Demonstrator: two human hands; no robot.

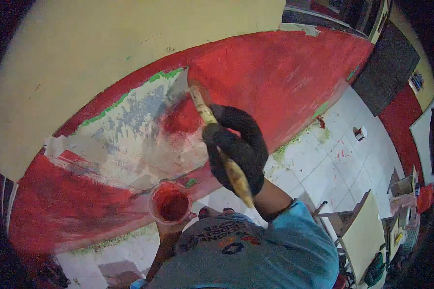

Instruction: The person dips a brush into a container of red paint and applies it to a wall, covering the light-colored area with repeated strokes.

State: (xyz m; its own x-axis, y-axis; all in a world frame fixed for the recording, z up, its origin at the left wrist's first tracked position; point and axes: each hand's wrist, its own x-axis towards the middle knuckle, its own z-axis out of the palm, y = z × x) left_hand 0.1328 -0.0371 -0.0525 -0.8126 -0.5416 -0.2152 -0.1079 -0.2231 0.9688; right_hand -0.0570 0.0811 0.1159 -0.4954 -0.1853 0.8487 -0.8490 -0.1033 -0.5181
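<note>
My right hand [236, 147], in a black glove, is closed round the wooden handle of a paintbrush [205, 113]. The brush's head is up against the wall, at the border between fresh red paint [255, 67] and a bare grey-white patch [125, 127] edged with green. Low in the middle, my left hand [171, 229] holds a clear plastic cup [170, 202] with red paint inside; most of its fingers are hidden beneath the cup.
Beige wall [106, 43] lies above the red band. On the white tiled floor [323, 164], spotted with red, stands a small can [359, 133]. A table [364, 236] and cluttered items are at the lower right. A dark door [388, 67] is at the upper right.
</note>
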